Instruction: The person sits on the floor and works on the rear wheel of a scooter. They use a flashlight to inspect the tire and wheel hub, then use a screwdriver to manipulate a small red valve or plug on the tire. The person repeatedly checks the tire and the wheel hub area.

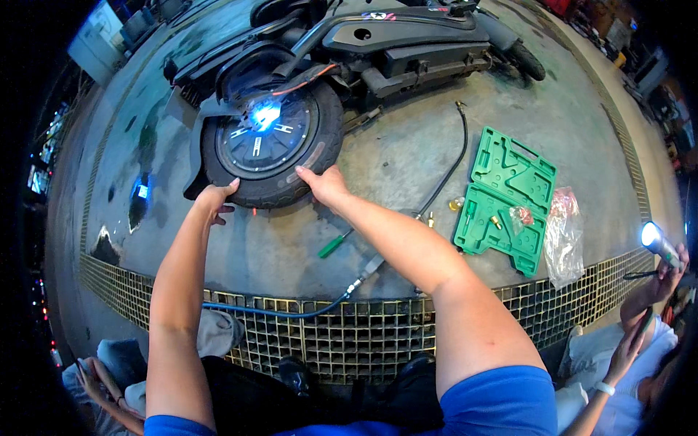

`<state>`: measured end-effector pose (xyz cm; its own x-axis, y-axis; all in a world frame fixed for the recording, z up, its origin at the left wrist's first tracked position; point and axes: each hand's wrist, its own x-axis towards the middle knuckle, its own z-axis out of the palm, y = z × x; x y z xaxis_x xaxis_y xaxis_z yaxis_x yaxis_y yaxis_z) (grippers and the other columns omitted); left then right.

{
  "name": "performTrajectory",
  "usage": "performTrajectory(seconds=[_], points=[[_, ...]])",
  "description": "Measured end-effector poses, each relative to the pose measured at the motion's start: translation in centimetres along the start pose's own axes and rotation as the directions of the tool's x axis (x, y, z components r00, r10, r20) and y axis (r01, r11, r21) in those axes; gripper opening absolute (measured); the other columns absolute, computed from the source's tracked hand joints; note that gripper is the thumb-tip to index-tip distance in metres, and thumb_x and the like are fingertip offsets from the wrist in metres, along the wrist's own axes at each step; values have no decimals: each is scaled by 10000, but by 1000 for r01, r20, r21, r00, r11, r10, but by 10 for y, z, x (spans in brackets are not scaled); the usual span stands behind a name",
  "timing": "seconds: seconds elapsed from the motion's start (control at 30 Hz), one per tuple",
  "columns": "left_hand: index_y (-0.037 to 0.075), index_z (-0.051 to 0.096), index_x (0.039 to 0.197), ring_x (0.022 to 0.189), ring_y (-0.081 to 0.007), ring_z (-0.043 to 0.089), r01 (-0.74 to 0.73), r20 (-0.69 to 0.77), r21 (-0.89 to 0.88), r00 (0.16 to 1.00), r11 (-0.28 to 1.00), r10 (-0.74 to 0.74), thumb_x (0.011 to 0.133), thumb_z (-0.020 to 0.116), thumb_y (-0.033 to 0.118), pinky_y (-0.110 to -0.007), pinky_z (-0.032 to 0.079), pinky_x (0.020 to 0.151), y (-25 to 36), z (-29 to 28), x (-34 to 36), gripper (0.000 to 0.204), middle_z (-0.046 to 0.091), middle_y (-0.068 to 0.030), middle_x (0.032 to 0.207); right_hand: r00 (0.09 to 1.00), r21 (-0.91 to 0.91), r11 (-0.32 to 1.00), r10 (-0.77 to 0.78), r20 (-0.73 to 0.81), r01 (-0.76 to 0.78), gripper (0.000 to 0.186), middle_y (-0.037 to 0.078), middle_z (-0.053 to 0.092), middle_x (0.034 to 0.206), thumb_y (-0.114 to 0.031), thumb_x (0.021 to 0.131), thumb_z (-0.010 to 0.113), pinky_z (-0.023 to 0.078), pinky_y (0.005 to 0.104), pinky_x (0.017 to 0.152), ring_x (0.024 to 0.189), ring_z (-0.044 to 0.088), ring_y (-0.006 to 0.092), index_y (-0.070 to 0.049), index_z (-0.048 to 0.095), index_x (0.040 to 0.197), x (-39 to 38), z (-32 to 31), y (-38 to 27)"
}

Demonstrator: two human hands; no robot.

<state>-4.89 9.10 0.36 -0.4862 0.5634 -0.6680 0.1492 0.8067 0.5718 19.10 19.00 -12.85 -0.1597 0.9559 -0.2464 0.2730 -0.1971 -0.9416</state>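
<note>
Black rubber scooter tyre (270,190) lies flat on the concrete floor (407,152) straight ahead; the left hand (216,198) and right hand (323,184), fingers spread, press its near edge, neither gripping, equally close.

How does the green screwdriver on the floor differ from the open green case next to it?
The screwdriver is a slim single tool, while the case is a broad, flat moulded tray. The screwdriver lies close to the right hand that rests on the tyre; the case lies farther right, beside a clear plastic bag. The case lies open, with small brass fittings; the screwdriver holds nothing. Both are green and lie on the concrete floor.
</note>
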Motion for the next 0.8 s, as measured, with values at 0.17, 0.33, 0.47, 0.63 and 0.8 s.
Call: performTrajectory(seconds=[0.17, 0.33, 0.47, 0.63, 0.8], points=[[-36, 334, 1409, 1271, -464, 430, 32, -5, -15, 999, 999, -32, 804, 720, 481, -718, 260, 994, -12, -12, -5, 885, 390, -212, 1452, 987, 64, 998, 19, 162, -30, 810, 267, 581, 1134, -472, 773, 731, 470, 368, 801, 971, 579, 328, 141, 433, 1209, -14, 0, -12], [-35, 400, 1369, 1251, -451, 461, -2, -21, 31, 1000, 1000, 2, 813, 696, 514, -714, 292, 975, -1, -2, -6, 836, 428, -218, 1419, 991, 80, 995, -63, 116, 54, 654, 205, 627, 1081, -427, 815, 712, 493, 349, 706, 884, 611, 275, 73, 511, 1186, -7, -13, -8], [-29, 337, 1413, 1256, -461, 452, 14, -33, 22, 999, 1000, -13, 801, 711, 509, -722, 271, 983, -11, -11, -2, 897, 390, -214, 1451, 976, 66, 997, 20, 218, -35, 682, 231, 644, 1106, -454, 789, 732, 498, 376, 855, 1001, 633, 322, 95, 557, 1153, -28, -22, -34], [-23, 342, 1415, 1232, -468, 473, -1, -7, 11, 1000, 1000, 1, 770, 733, 525, -732, 269, 977, -5, -9, -9, 933, 375, -237, 1454, 958, 55, 994, 77, 275, -96, 610, 102, 652, 850, -533, 831, 663, 463, 309, 471, 579, 611, 197, 13, 567, 1086, -44, -32, -58], [-25, 392, 1392, 1202, -476, 501, -8, -9, 45, 1000, 999, 8, 750, 751, 522, -732, 289, 961, -2, -7, -6, 917, 423, -248, 1418, 949, 10, 992, 118, 293, -126, 630, 109, 649, 915, -548, 831, 654, 478, 305, 492, 596, 614, 193, -2, 542, 1124, -35, -33, -50]])
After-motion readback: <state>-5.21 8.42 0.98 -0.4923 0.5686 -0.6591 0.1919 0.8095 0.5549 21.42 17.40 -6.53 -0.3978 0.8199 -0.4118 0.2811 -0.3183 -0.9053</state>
